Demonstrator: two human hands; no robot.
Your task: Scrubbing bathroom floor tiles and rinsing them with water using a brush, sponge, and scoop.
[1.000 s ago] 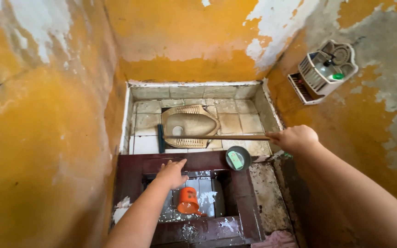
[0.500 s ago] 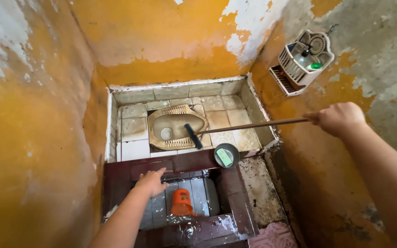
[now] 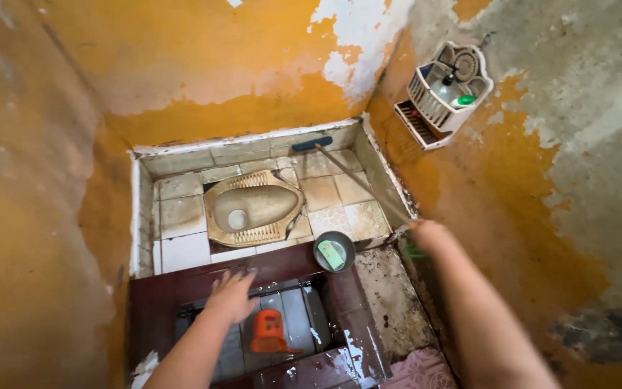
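Peeling orange walls [image 3: 203, 65] around a tiled toilet floor [image 3: 329, 193], squat pan [image 3: 250, 207] set in the middle. Dark red tiled water basin [image 3: 152, 302] in front, orange scoop [image 3: 268, 333] floating inside. White wall caddy [image 3: 444, 90] high on the right. Long-handled brush [image 3: 358, 176] slanting across the tiles, dark head [image 3: 312, 144] against the back kerb. Right hand [image 3: 420, 229] at the handle's near end, grip hidden behind the wrist, cannot tell how closed. Left hand [image 3: 230, 295] spread flat, fingers open, holding nothing, over the basin rim. Small grey dish [image 3: 335, 252] with green soap on the basin corner.

Long-handled brush [image 3: 354, 175] slants across the tiles, dark head [image 3: 312, 144] against the back wall.
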